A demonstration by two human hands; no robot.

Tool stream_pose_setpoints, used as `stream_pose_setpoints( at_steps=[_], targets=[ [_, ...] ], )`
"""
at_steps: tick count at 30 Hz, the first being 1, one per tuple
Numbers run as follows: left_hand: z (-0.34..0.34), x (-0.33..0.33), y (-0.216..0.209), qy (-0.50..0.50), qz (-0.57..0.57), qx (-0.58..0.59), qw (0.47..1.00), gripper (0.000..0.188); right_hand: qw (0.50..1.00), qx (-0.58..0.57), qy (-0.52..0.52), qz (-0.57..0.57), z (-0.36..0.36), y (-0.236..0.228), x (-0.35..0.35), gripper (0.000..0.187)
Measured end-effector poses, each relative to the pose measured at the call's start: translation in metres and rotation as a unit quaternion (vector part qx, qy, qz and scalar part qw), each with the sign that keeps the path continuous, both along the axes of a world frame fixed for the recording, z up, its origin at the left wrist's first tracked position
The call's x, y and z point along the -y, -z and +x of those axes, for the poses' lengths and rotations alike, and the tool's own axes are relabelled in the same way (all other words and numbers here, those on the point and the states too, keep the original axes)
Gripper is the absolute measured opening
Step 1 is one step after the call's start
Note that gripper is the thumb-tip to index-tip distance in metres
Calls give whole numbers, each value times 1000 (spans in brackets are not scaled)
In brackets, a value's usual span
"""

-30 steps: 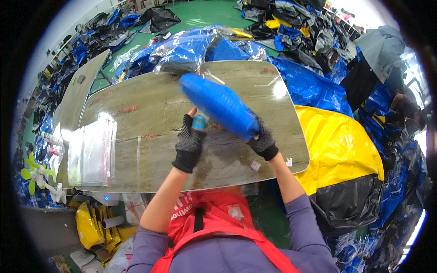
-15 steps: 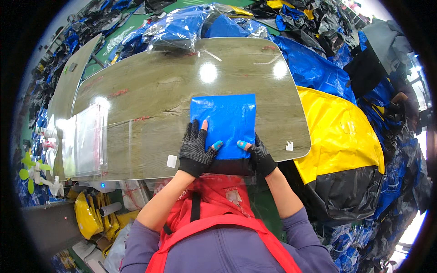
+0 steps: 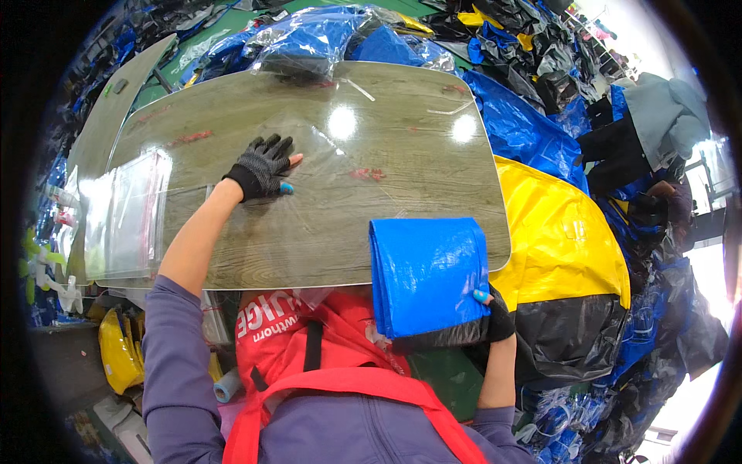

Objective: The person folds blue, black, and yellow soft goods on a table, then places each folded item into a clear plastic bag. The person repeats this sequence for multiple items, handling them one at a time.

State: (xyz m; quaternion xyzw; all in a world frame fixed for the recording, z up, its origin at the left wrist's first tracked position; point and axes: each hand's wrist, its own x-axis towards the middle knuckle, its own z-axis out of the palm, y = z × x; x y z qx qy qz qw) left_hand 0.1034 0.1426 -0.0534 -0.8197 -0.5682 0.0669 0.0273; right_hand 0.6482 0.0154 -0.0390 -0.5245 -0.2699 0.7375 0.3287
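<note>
Near the table's right front edge, my right hand (image 3: 500, 315) grips a folded blue tarpaulin piece (image 3: 429, 274) by its right side, thumb on top. A strip of black material shows along the piece's lower edge. My left hand (image 3: 265, 167) lies palm down with fingers stretched out, on what looks like a clear plastic bag (image 3: 313, 193) spread over the wood-look tabletop (image 3: 433, 174). The bag's outline is hard to make out against the glare. Both hands wear black fingerless-tipped gloves, and blue covers a thumb on each.
A stack of clear plastic bags (image 3: 124, 216) lies on the table's left end. A large yellow-and-black tarpaulin bag (image 3: 568, 240) stands against the right side. Plastic-wrapped blue items (image 3: 305, 46) crowd the far edge. A small green fan (image 3: 39, 259) is at the left edge.
My right hand has drawn the folded blue piece right and toward me, off the table's front edge. My left hand has let go of it and moved left and farther out onto the table.
</note>
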Motion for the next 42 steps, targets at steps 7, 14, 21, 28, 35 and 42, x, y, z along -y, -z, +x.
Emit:
stream_pose_setpoints(
  at_steps=[7, 14, 21, 28, 35, 42],
  targets=[
    [111, 90, 22, 5, 35, 374, 927, 44, 998, 21, -16, 54, 5, 7, 15, 73],
    [115, 106, 41, -32, 108, 405, 907, 18, 997, 41, -62, 32, -14, -24, -10, 75],
    [108, 107, 5, -171, -80, 654, 733, 19, 999, 22, -26, 41, -85, -25, -1, 68],
    [75, 148, -35, -62, 22, 449, 891, 18, 953, 150, -207, 163, -180, 32, 17, 50],
    [67, 172, -27, -79, 28, 457, 885, 12, 960, 2, -276, 43, -201, 29, -78, 38],
    [63, 193, -26, -102, 61, 362, 925, 36, 970, 53, -151, 184, -203, 19, -56, 33]
  ],
)
